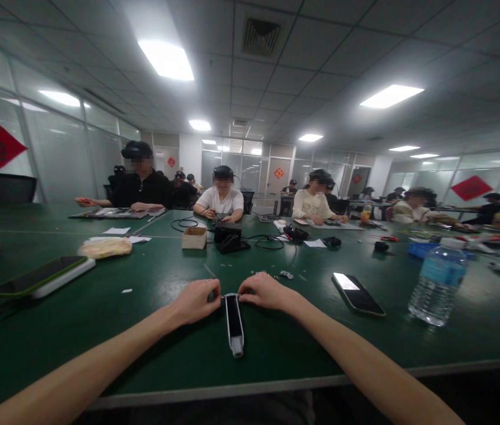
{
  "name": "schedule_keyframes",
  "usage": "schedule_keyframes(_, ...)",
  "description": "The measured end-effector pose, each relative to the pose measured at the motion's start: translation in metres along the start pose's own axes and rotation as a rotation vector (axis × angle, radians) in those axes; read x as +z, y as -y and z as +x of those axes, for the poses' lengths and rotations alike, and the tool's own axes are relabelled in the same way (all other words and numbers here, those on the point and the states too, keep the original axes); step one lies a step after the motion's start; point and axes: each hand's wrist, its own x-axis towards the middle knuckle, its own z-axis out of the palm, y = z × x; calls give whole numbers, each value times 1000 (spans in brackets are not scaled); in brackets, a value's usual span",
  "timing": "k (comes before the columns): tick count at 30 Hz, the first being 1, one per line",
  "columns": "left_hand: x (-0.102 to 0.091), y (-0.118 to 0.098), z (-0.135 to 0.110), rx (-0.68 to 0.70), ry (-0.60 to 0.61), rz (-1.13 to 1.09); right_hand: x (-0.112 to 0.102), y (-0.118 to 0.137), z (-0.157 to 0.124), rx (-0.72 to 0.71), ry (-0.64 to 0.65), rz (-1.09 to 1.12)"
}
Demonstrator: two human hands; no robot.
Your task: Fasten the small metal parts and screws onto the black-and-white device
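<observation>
A long, narrow white-framed housing (234,327) with a dark inside lies on the green table in front of me, its stubby pale end toward me. At its far left corner, my left hand (199,301) is closed, thumb and fingers pinched on the edge. My right hand (267,292) pinches the opposite far corner, fingers curled. The fingertips partly hide the exact contact. Just beyond my right hand lie small metallic parts (286,275).
A phone (358,294) and a water bottle (439,283) stand to the right. Left are a green-edged phone (37,276) and a plastic bag (105,247). A small box (194,238) and black device (228,236) sit ahead. Several people work across the table (165,366).
</observation>
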Motion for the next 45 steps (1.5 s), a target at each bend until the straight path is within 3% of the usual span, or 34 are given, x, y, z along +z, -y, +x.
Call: schedule_keyframes(45,-1,0,0,-3,2,-1,6,-4,-1,-26,-38,20)
